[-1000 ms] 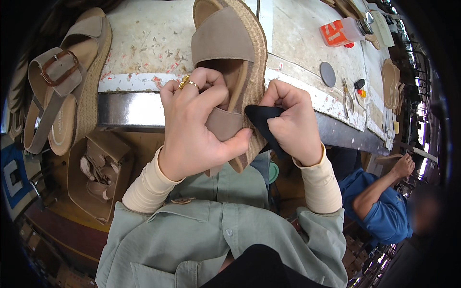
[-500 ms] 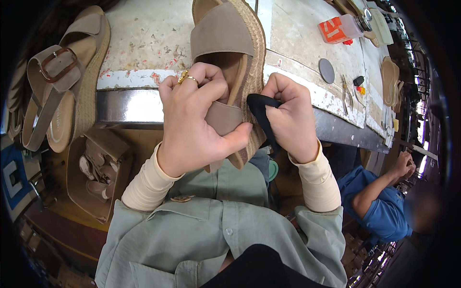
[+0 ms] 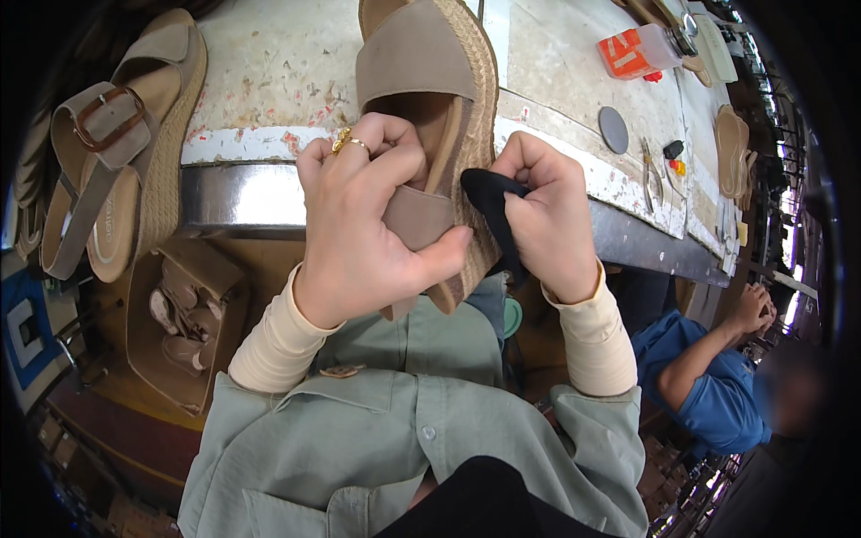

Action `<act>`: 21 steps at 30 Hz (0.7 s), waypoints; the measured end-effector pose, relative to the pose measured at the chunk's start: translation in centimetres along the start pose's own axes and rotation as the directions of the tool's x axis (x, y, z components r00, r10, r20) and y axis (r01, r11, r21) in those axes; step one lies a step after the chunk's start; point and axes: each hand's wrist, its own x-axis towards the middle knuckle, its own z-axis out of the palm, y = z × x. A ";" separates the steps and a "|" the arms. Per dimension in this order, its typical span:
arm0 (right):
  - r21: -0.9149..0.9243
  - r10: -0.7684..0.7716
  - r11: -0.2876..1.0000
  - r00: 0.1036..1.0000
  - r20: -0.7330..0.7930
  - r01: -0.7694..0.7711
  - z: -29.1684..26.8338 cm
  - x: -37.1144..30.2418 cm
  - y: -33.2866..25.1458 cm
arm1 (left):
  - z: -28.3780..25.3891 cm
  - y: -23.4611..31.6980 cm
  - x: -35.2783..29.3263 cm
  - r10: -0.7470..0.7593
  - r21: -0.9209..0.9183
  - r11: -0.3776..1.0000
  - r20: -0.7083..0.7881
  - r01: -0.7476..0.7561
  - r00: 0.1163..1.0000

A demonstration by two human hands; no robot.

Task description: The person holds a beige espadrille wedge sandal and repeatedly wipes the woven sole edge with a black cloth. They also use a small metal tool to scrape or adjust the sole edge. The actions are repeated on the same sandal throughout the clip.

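Note:
My left hand (image 3: 363, 220) grips a taupe wedge sandal (image 3: 417, 65) by its heel end, fingers inside the opening and thumb against the side. The sandal has a wide toe strap and a braided rope-covered sole; its toe points away from me, over the table. In my right hand (image 3: 552, 211) a black cloth (image 3: 491, 202) is pinched between thumb and fingers. The cloth lies against the right side of the sole, close to the heel. Part of the heel strap is hidden behind my left hand.
Another taupe sandal (image 3: 166, 117) with a brown buckle stands at the left. A carton (image 3: 143, 336) of shoe parts sits below it. On the worktable (image 3: 269, 81) are a bottle (image 3: 639, 51), a grey disc (image 3: 613, 130), pliers (image 3: 649, 175) and insoles (image 3: 731, 148). A person in blue (image 3: 708, 381) sits at right.
My right hand has shifted slightly with the black cloth along the side of the sole. My left hand keeps its hold, and the sandal stays almost in place.

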 end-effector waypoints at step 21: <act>0.003 -0.014 1.000 0.999 -0.046 0.014 0.2 0.2 0.2 | 0.0 -0.1 0.0 0.004 -0.016 1.000 -0.006 -0.005 1.000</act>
